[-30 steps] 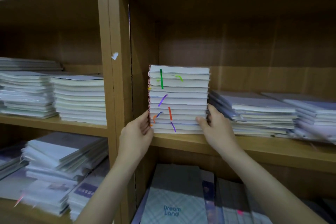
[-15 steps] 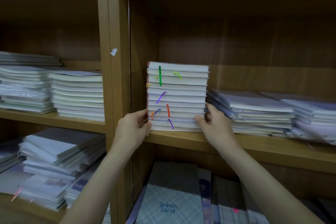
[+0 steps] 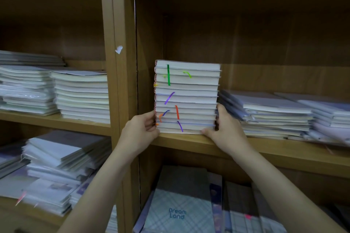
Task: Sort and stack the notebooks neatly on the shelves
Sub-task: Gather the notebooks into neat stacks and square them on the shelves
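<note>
A tall stack of notebooks (image 3: pixel 197 96) with coloured ribbon markers stands at the left end of the middle right shelf (image 3: pixel 284 155), page edges facing me. My left hand (image 3: pixel 141 131) grips the stack's lower left corner, fingers curled round the spines. My right hand (image 3: pixel 225 131) holds the lower right corner, thumb along the bottom front edge and fingers up the right side. The stack rests on the shelf board, close to the wooden upright (image 3: pixel 121 81).
A lower, slanted pile of notebooks (image 3: pixel 269 113) lies just right of the stack, with another pile (image 3: pixel 331 117) beyond it. The left bay holds neat piles (image 3: pixel 81 94) above and messy ones (image 3: pixel 56 168) below. A "Dream Land" notebook (image 3: pixel 180 212) lies on the bottom shelf.
Both hands stay on the stack's lower corners. My left fingers have curled further round the left edge, and the stack sits slightly more squared up.
</note>
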The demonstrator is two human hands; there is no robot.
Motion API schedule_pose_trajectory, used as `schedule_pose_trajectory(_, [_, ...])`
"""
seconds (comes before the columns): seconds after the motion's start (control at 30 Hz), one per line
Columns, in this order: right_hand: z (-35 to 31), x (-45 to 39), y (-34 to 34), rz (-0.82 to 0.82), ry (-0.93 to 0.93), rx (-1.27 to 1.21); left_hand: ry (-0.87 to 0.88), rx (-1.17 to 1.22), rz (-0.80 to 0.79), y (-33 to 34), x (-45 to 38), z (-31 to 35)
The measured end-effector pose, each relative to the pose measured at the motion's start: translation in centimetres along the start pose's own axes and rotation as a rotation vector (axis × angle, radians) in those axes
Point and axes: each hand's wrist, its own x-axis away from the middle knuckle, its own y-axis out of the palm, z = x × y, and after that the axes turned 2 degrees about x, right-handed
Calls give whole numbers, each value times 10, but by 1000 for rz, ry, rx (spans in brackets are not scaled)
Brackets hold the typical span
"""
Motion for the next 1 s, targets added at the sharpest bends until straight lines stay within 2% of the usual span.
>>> schedule_pose_trajectory(0.2, [5,-2,3,39,-26,-6,16,26,35,4,1,-4])
schedule_pose_trajectory(0.43, [8,-5,6,55,-5,4,89,-226,134,9,4,-1])
schedule_pose_trajectory(0.6, [7,-6,4,44,28,-7,77,-329,207,14,5,2])
schedule_pose_trajectory(0.87, [4,-6,5,61,70,13,29,-283,254,14,11,9])
schedule_pose_trajectory(1.0, [1,-3,5,48,48,43,-23,-175,157,8,14,16])
